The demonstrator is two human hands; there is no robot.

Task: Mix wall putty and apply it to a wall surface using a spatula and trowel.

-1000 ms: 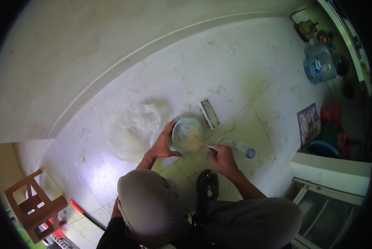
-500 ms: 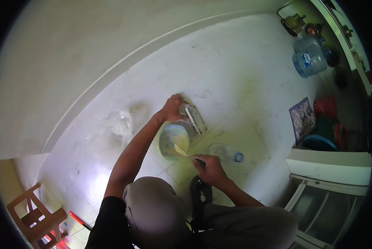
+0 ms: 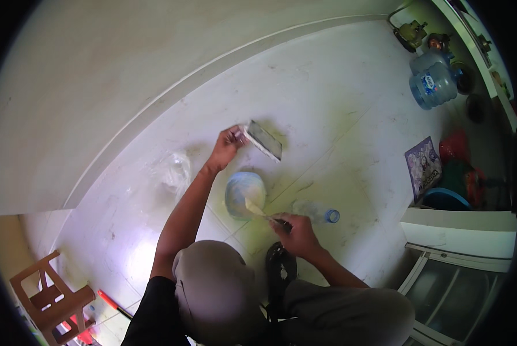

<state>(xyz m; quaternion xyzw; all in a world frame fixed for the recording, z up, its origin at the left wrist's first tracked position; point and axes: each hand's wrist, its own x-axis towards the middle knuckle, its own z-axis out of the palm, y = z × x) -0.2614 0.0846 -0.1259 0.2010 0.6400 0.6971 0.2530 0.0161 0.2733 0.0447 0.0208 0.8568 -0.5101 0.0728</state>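
My left hand [image 3: 228, 144] grips a rectangular trowel [image 3: 263, 140] with a dark face and pale, caked edges, lifted above and beyond the plastic tub. My right hand [image 3: 293, 233] is closed on a putty knife [image 3: 254, 209], whose blade carries pale yellowish paste over the tub. The light blue tub [image 3: 242, 183] has cream paste smeared inside. Just right of it a clear plastic bottle [image 3: 315, 212] with a blue neck lies on its side. A crumpled clear plastic bag [image 3: 172, 176] lies left of my left forearm.
A wall [image 3: 108, 69] curves along the back. Water jugs [image 3: 431, 86], a purple-printed bag [image 3: 420, 167] and a blue basin [image 3: 446, 200] stand at the right, near a framed glass panel [image 3: 454, 294]. A brown plastic stool [image 3: 53, 297] is at lower left.
My left hand left the tub, took hold of the trowel from the floor and raised it away from me, tilting it. My right hand still holds the knife at the tub.
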